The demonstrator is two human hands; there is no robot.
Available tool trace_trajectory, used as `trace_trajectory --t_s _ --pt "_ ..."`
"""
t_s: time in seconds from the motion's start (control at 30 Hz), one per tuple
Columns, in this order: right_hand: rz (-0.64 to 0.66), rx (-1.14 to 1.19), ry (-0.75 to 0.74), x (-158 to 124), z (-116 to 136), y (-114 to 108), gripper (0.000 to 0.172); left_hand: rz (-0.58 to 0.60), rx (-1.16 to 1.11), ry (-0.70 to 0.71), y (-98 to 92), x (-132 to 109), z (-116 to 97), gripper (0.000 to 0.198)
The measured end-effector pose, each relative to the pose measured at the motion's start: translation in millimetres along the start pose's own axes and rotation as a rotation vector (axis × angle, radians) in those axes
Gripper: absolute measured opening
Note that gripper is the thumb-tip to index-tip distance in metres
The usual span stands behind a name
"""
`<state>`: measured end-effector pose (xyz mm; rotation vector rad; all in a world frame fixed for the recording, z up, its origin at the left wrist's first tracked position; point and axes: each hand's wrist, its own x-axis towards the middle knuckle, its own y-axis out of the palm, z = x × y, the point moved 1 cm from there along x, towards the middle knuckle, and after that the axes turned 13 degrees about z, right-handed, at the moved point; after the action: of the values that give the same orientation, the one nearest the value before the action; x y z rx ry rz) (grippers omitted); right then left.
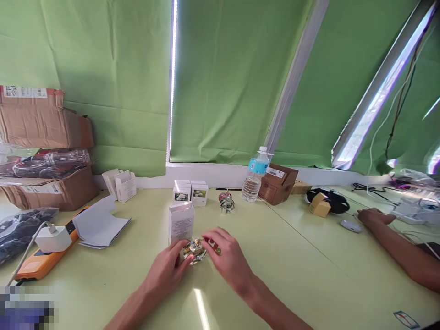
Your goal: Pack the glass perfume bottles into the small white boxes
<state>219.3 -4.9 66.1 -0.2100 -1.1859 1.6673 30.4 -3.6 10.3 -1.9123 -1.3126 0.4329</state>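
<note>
A small clear glass bottle with a gold top (195, 250) rests on the pale green table (282, 256). Both my hands are closed round it. My left hand (168, 268) grips its left side. My right hand (227, 256) pinches the top and right side; a ring shows on one finger. Just behind the bottle stands an open white carton (180, 222), upright. Farther back another glass bottle with a pink top (226, 202) stands beside a pair of white boxes (191, 192).
A water bottle (254, 178) and a brown cardboard box (277, 183) stand at the back. Flat white cartons (99, 224), an orange device with a white charger (48, 247) and stacked boxes (44, 151) lie left. Another person's arm (398, 243) rests near a mouse (349, 225) at right.
</note>
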Motion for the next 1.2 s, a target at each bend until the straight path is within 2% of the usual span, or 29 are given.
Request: trace_trajectory --t_s 0.07,0.17,0.3,0.5,0.73,0.93,1.03,1.2 --pt "-0.032 0.026 -0.032 11 3 -4 0.015 0.004 0.011 -0.001 -0.1 0 0 0.034" --pt "0.007 -0.035 -0.072 21 4 -1 0.011 0.005 0.017 0.012 0.4 0 1 0.033" --pt "0.049 -0.133 -0.099 21 0 9 0.011 -0.006 0.006 0.033 0.5 1 1 0.030" --pt "0.056 -0.130 -0.142 20 -7 14 0.018 -0.002 -0.015 0.035 -1.1 1 0 0.031" --pt "-0.069 0.109 -0.187 19 -13 21 0.020 -0.002 -0.015 0.025 -0.2 1 1 0.033" --pt "-0.045 0.221 -0.190 19 -14 16 0.016 0.002 -0.006 0.017 -0.5 0 2 0.034" --pt "-0.030 0.177 -0.222 19 -14 14 0.019 0.008 -0.012 0.020 -0.4 0 1 0.033" --pt "0.030 -0.037 -0.227 19 -9 14 0.033 -0.014 -0.022 0.024 -0.2 1 0 0.032"
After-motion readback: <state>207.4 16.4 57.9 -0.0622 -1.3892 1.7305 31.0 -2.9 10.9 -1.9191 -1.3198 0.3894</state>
